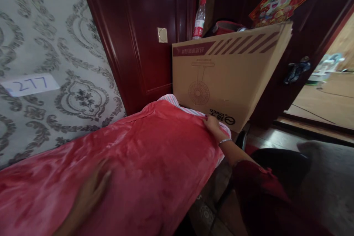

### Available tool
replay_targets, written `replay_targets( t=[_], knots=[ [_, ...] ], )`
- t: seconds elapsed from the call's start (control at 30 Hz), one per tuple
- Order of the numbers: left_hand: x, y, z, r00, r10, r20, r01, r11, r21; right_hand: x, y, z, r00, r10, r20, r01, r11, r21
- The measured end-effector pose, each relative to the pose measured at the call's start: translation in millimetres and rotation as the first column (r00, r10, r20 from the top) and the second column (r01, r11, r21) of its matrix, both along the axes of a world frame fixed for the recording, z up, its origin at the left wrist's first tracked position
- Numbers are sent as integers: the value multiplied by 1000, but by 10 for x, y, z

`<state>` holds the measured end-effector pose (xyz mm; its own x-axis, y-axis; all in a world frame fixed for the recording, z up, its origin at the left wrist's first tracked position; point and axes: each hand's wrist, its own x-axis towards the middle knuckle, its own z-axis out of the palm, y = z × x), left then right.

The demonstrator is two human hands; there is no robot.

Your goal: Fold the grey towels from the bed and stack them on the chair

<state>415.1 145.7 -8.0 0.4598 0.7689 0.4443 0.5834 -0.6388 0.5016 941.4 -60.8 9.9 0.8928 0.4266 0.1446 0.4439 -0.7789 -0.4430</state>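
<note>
A red plush blanket (166,143) lies spread over a long raised surface and fills the lower left. Along its far edge a striped, pale cloth (168,99) shows from underneath. My right hand (212,124), with a bracelet at the wrist, has its fingers closed on the blanket's far right edge, close to the cardboard box (221,77). Lower left, my left hand (92,188) is over the blanket's top, blurred by motion, with thumb and fingers apart and nothing visible in it.
The large box stands at the blanket's far end, against a dark red panel (138,33). A plastic bottle (199,22) with a red cap stands behind its top edge. Patterned wall (83,92) borders the left. At right are a dark stool-like seat (279,162) and a doorway.
</note>
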Motion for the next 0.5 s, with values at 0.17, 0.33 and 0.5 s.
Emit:
replay_targets(
  t=[0.17,0.33,0.5],
  knots=[
    [1317,-80,113,965,-264,0,260,951,-169,-26,131,47,999,50,-1,-50,998,25],
    [1772,-198,-132,911,-260,-320,286,957,36,146,299,76,998,57,-25,-56,998,27],
    [1750,-259,-279,830,-211,-517,319,939,130,390,523,51,994,90,-66,-86,995,59]
  ],
)
